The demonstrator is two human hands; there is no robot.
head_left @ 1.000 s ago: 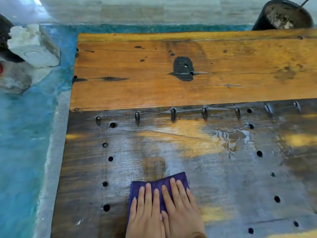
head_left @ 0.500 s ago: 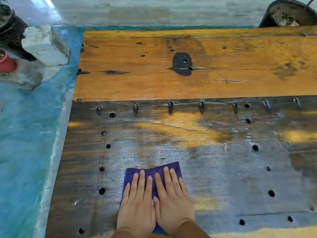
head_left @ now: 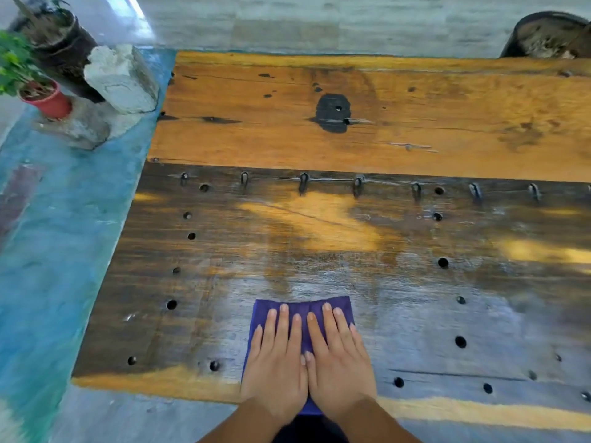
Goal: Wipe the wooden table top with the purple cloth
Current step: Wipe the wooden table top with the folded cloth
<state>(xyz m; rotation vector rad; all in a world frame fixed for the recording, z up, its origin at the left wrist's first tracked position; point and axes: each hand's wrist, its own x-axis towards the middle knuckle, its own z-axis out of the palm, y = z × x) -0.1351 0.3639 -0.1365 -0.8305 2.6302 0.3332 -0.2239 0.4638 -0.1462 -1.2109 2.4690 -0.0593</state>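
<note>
Purple folded cloth [head_left: 303, 310] is lying flat on the near part of the wooden table top [head_left: 351, 251], close to its front edge. Both hands are pressing down on it side by side, thumbs touching in the middle. Left hand [head_left: 276, 362] is covering the cloth's left half; right hand [head_left: 339, 359] is covering the right half. Fingers of both are lying straight and spread, palms down, not curled around the fabric. Only the far strip of cloth and a sliver between the hands are showing.

Dark, weathered near plank is shining wet in pale streaks around and beyond the cloth. Round holes are dotting this plank in rows. Small dark metal loops [head_left: 303, 182] are sitting in a line along the seam with the far orange-brown plank [head_left: 415, 116], which is looking dry and is carrying a black patch [head_left: 332, 111].

Off the table's left edge, on blue-painted floor [head_left: 48, 251], a pale rough stone block [head_left: 120, 79] is sitting beside a small red plant pot [head_left: 51, 102] and a dark pot [head_left: 60, 47]. Another dark round pot [head_left: 547, 35] is peeking over the far right edge.
</note>
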